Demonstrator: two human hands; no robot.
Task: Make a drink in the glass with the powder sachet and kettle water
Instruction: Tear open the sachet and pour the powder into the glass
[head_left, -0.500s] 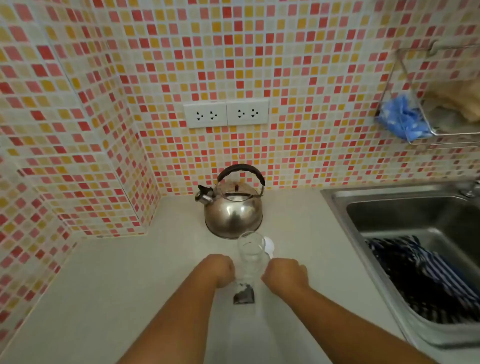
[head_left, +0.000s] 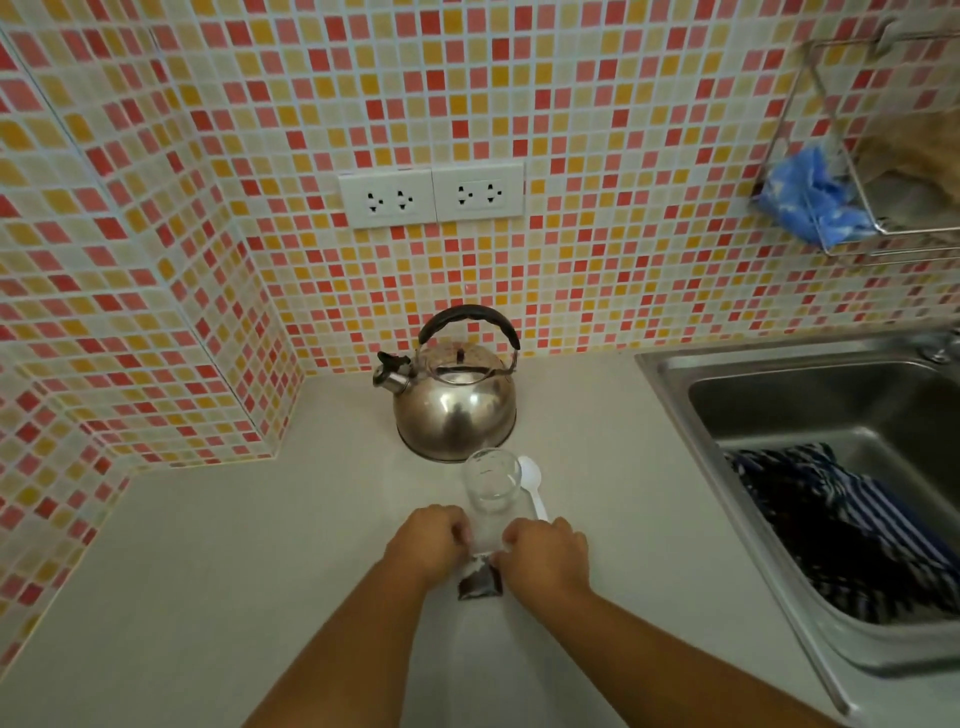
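A clear empty glass (head_left: 491, 483) stands upright on the white counter, just in front of a steel kettle (head_left: 453, 400) with a black handle. A small clear sachet (head_left: 480, 582) with dark powder in its lower part hangs between my hands, just on the near side of the glass. My left hand (head_left: 428, 543) pinches its top left corner and my right hand (head_left: 545, 553) pinches its top right corner. A white plastic spoon (head_left: 532, 483) lies on the counter to the right of the glass, partly behind my right hand.
A steel sink (head_left: 670, 384) takes up the right side, with a dark striped cloth (head_left: 841, 525) in it. A wire rack (head_left: 883, 223) with a blue cloth hangs on the tiled wall at upper right. Two double sockets (head_left: 431, 195) sit above the kettle.
Both hands have closed in toward each other at the sachet's top; the sachet looks more crumpled between them. Glass, kettle and spoon have not moved.
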